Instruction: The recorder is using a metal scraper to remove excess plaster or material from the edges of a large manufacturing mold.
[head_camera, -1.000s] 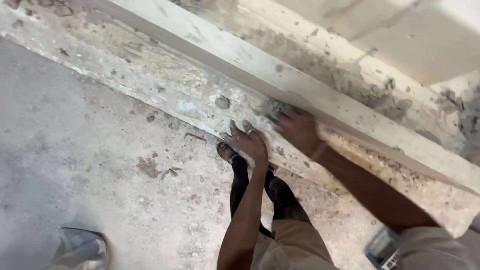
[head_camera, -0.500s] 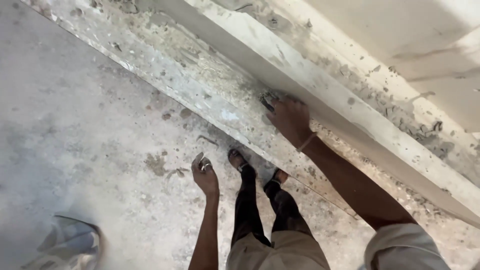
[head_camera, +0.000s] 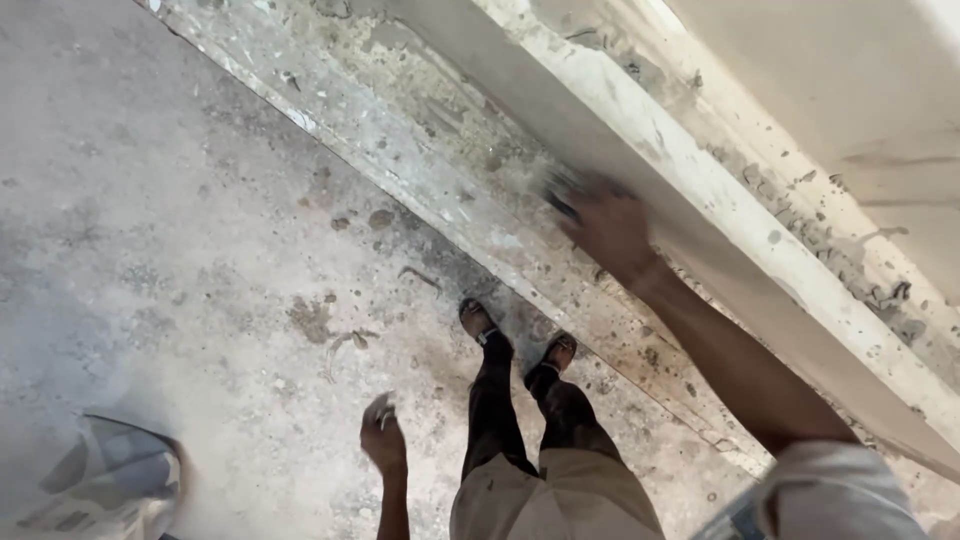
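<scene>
In the head view much is blurred or cut off: the right hand (head_camera: 608, 225) is smeared by motion where it presses flat against the pale ledge (head_camera: 640, 130), and a small dark thing (head_camera: 562, 195) shows under its fingertips, too blurred to name; the fingers seem curled over it, though how firm the hold is cannot be told. The right sleeve (head_camera: 840, 490) runs out of the lower edge. The left hand (head_camera: 382, 438) hangs low beside the legs, well apart from the ledge, fingers loosely half curled with nothing clearly in them, its forearm cut off at the bottom. A crumpled grey sack (head_camera: 100, 485) sits half out of frame at the lower left corner. The concrete floor (head_camera: 180, 250) is dusty, stained and flecked with bits of dried mortar; the ledge runs diagonally from upper left to lower right, its lower face rough and spattered. The sandalled feet (head_camera: 515, 340) stand just beside the base of the ledge, with open floor spreading to the left.
</scene>
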